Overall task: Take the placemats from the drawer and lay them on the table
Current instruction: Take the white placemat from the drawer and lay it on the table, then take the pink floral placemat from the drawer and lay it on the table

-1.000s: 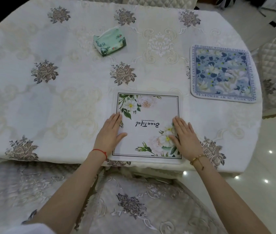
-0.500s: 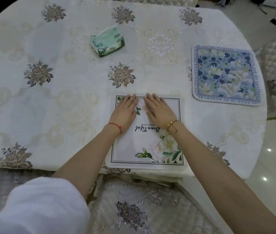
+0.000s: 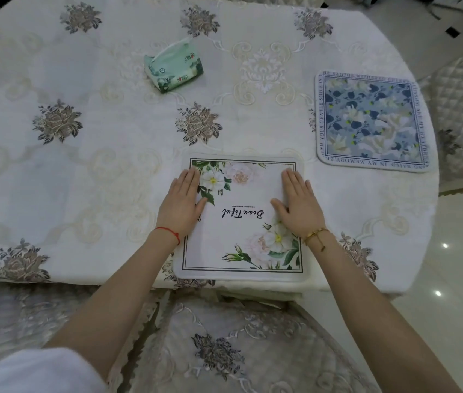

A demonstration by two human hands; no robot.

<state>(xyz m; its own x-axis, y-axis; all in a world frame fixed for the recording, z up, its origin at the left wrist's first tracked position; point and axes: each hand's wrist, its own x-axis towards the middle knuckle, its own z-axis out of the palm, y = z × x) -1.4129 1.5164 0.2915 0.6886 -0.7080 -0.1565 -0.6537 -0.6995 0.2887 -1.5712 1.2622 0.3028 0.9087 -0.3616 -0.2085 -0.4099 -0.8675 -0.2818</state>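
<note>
Both hands, left [image 3: 182, 204] and right [image 3: 299, 205], press flat-fingered on the white placemat [image 3: 241, 222] at the counter's [image 3: 111, 165] six-o'clock edge, lettering seemingly facing twelve; blue placemat [image 3: 372, 121] at two o'clock.

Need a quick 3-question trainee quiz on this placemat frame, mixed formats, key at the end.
1. True or false: both hands lie flat on the white mat.
2. What sits on the table beyond the left hand?
A. a cup
B. a tissue pack
C. a plate
3. Fill in: the blue mat lies to the ____ of the white mat, farther from the person.

Key
1. True: left hand and right hand press with straight fingers, one near each side edge.
2. B: the tissue pack.
3. right; the two mats do not touch.
</note>
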